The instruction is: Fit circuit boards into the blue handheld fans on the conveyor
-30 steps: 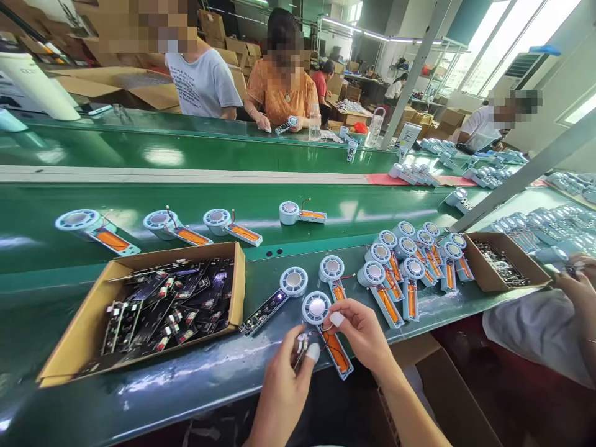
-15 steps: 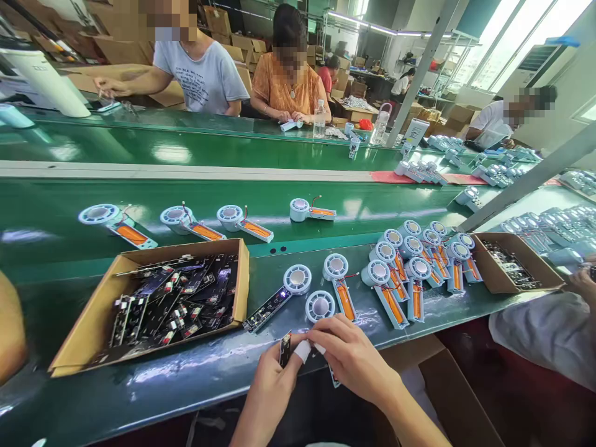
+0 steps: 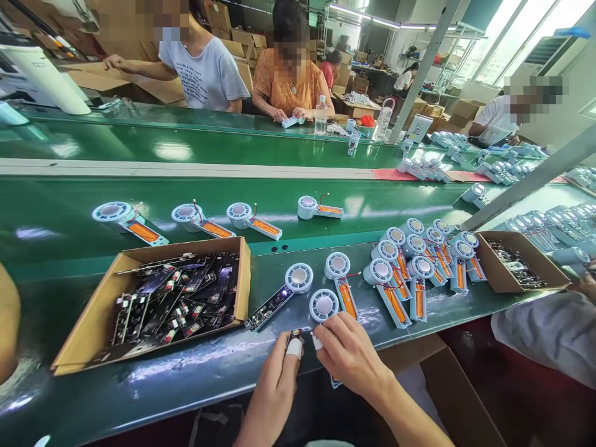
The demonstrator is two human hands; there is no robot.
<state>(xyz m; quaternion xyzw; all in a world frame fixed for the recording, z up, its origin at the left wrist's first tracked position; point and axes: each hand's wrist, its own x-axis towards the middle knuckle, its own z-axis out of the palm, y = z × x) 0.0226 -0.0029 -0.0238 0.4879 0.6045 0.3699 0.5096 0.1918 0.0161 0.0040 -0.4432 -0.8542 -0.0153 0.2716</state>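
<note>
My left hand (image 3: pixel 275 388) pinches a small black circuit board (image 3: pixel 295 334) at the near edge of the green bench, a white cot on one finger. My right hand (image 3: pixel 349 355) is closed over the handle of a light-blue fan half-shell (image 3: pixel 324 305), whose round white head shows just above my fingers. The shell's orange battery is hidden under my hand. A similar fan with a black board fitted (image 3: pixel 283 294) lies just left of it, and another with an orange battery (image 3: pixel 341 280) lies just behind.
A cardboard box of black circuit boards (image 3: pixel 153 298) sits to the left. Several fan shells (image 3: pixel 419 261) lie in a cluster to the right beside a smaller box (image 3: pixel 516 264). More shells (image 3: pixel 195 217) ride the belt. Other people work across the line and at my right.
My hands drew the fan shell and small board toward the bench's near edge; my right hand now covers the handle. The shells on the belt shifted to the right.
</note>
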